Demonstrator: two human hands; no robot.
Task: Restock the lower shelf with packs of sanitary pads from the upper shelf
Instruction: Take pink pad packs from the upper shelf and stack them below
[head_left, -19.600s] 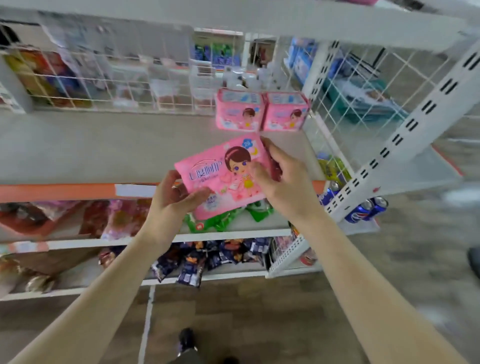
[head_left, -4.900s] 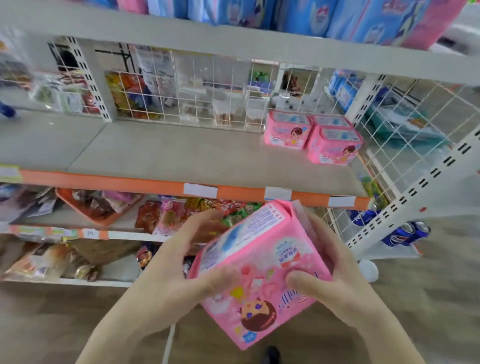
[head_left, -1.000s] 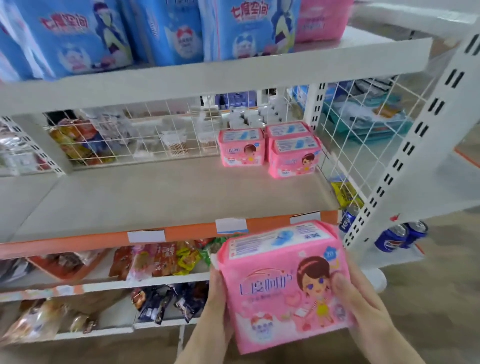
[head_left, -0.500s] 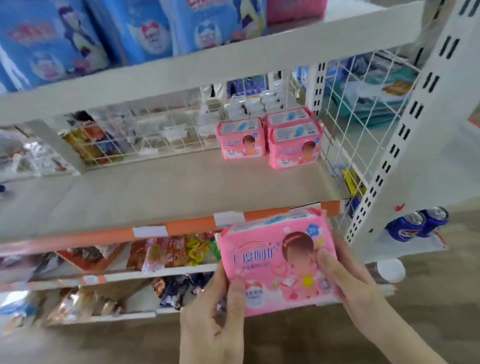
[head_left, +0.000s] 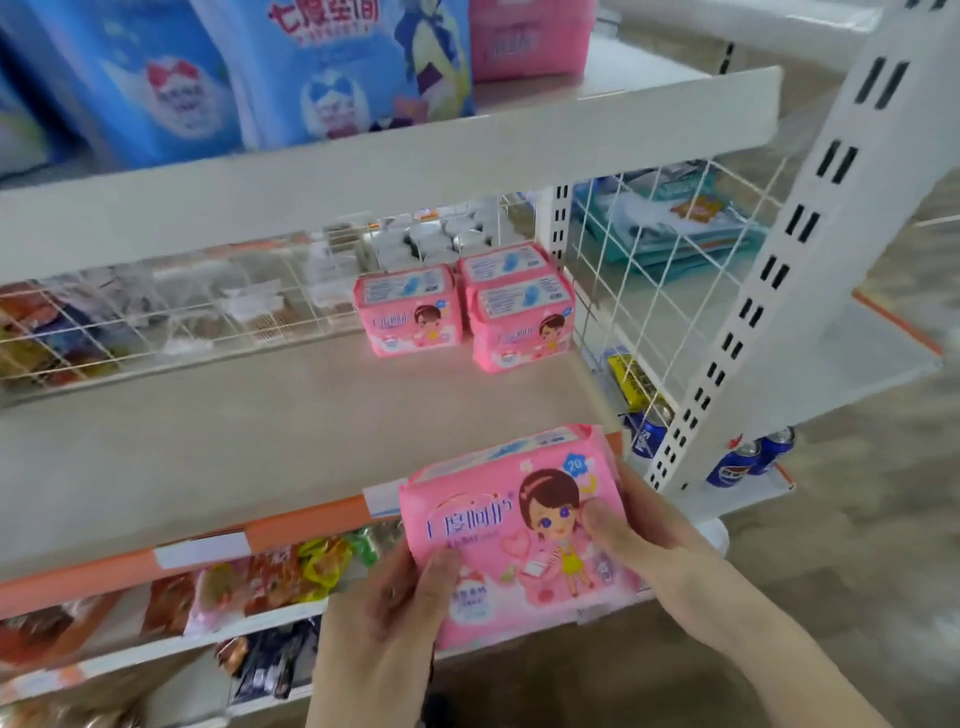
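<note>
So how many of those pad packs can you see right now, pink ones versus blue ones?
Pink packs: 5. One held in the left hand and right hand, three on the middle shelf, one on the top shelf.
Blue packs: at least 2 on the top shelf; more may be cut off at the left.
Total: at least 7.

Lower shelf (head_left: 208, 441), three pink packs (head_left: 408, 312) at back-right
</note>
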